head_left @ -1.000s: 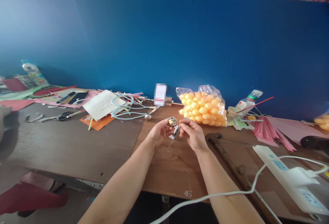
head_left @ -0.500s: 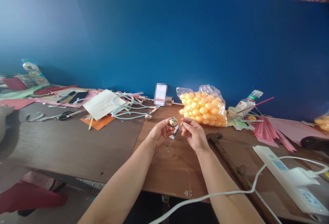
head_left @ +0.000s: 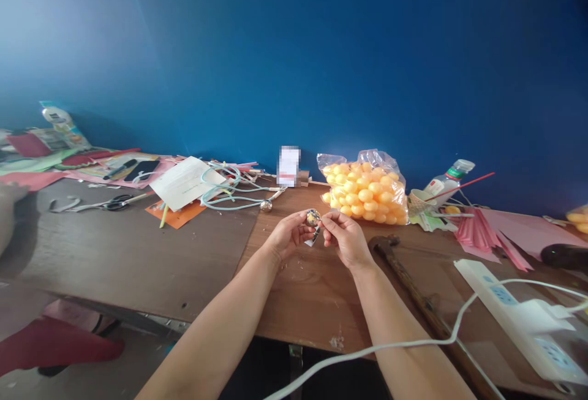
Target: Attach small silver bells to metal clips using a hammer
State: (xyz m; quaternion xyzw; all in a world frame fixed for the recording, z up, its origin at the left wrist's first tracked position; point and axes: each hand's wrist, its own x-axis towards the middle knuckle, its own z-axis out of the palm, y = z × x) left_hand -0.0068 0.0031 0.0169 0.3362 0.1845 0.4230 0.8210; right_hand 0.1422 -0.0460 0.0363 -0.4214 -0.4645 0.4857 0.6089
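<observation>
Between the fingertips of my left hand (head_left: 288,236) is a small round ball (head_left: 313,217), shiny silver with yellowish patches. My right hand (head_left: 343,237) is closed in a pinch at the ball's right side; whatever its fingertips hold is too small to make out. Just below the ball a small black-and-white piece (head_left: 313,238) shows between the hands. A second silver ball (head_left: 266,205) lies on the brown table (head_left: 316,302) behind my left hand.
Behind my right hand sits a clear bag of orange balls (head_left: 365,195). A dark wooden stick (head_left: 408,290) and a white power strip (head_left: 500,302) lie at the right, with a cable crossing my right forearm. Scissors (head_left: 117,202) and papers (head_left: 184,182) lie left; another person's hand (head_left: 10,204) is at the far left.
My right hand's fingertips have moved left and now meet the ball, closing the small gap between them. The view has shifted slightly.
</observation>
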